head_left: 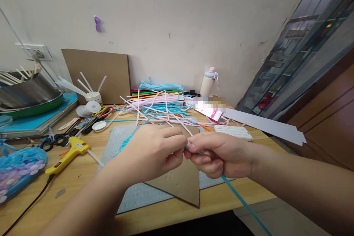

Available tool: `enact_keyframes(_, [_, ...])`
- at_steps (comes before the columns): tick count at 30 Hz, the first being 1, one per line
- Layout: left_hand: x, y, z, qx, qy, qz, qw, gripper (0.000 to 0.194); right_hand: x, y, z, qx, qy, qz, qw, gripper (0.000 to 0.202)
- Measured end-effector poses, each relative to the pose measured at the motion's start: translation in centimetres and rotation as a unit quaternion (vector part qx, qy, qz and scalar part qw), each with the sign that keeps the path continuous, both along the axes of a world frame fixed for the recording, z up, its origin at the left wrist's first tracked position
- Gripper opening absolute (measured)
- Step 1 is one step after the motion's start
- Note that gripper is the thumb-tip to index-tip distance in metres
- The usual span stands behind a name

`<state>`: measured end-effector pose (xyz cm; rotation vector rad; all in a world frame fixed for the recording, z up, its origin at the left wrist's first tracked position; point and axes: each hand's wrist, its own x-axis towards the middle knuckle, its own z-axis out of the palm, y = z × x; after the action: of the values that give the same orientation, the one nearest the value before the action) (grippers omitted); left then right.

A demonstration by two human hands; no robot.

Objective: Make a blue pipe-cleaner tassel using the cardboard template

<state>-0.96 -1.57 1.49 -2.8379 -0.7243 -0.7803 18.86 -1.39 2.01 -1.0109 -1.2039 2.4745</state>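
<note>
A blue pipe cleaner (pixel 243 206) runs through the closed fingers of my right hand (pixel 221 153), its long free end trailing down to the lower right. My left hand (pixel 157 151) is closed too, its fingertips meeting those of my right hand and pinching the same pipe cleaner. A coiled blue piece (pixel 125 143) shows beyond the left hand; whether it joins the held strand is hidden. Below both hands lies a cardboard sheet (pixel 182 184) on a grey cutting mat (pixel 138 197).
Behind the hands lies a pile of pipe cleaners (pixel 155 101). To the left are a yellow glue gun (pixel 68 156), scissors (pixel 54 139) and a blue flowered piece (pixel 22 173). A bottle (pixel 208 83), a phone (pixel 210 110) and a white power strip (pixel 232 132) are on the right.
</note>
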Motion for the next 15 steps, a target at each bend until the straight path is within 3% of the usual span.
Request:
enact_keyframes(4, [0.6, -0.1, -0.5, 0.029, -0.002, 0.013, 0.999, 0.013, -0.5, -0.3, -0.5, 0.093, -0.058, -0.036, 0.993, 0.009])
enact_keyframes(6, [1.1, -0.2, -0.9, 0.019, -0.037, 0.023, 0.999, 0.012, -0.8, -0.7, -1.0, 0.234, -0.124, -0.067, 0.962, 0.008])
enact_keyframes(7, [1.4, -0.3, -1.1, 0.002, -0.063, 0.032, 0.997, 0.011, -0.8, -0.9, -1.3, 0.339, -0.16, -0.087, 0.923, 0.009])
enact_keyframes(8, [1.6, -0.4, -1.2, -0.026, -0.089, 0.042, 0.995, 0.01, -0.8, -1.1, -1.5, 0.456, -0.19, -0.104, 0.863, 0.011])
enact_keyframes(10, [1.9, -0.7, -1.2, -0.111, -0.125, 0.057, 0.984, 0.009, -0.6, -1.7, -1.9, 0.663, -0.218, -0.124, 0.705, 0.016])
enact_keyframes(11, [1.9, -0.8, -1.1, -0.156, -0.133, 0.057, 0.977, 0.01, -0.5, -1.9, -2.0, 0.73, -0.218, -0.125, 0.635, 0.019])
enact_keyframes(12, [1.8, -0.9, -0.9, -0.192, -0.136, 0.053, 0.971, 0.011, -0.4, -2.1, -2.0, 0.769, -0.214, -0.122, 0.59, 0.021])
enact_keyframes(13, [1.7, -1.0, -0.7, -0.212, -0.136, 0.046, 0.967, 0.012, -0.3, -2.2, -1.9, 0.781, -0.211, -0.118, 0.576, 0.022])
enact_keyframes(14, [1.6, -0.9, -0.5, -0.217, -0.136, 0.037, 0.966, 0.012, -0.2, -2.3, -1.6, 0.767, -0.209, -0.116, 0.596, 0.021])
enact_keyframes(15, [1.4, -0.9, -0.3, -0.208, -0.137, 0.027, 0.968, 0.013, -0.1, -2.2, -1.4, 0.724, -0.203, -0.111, 0.649, 0.019])
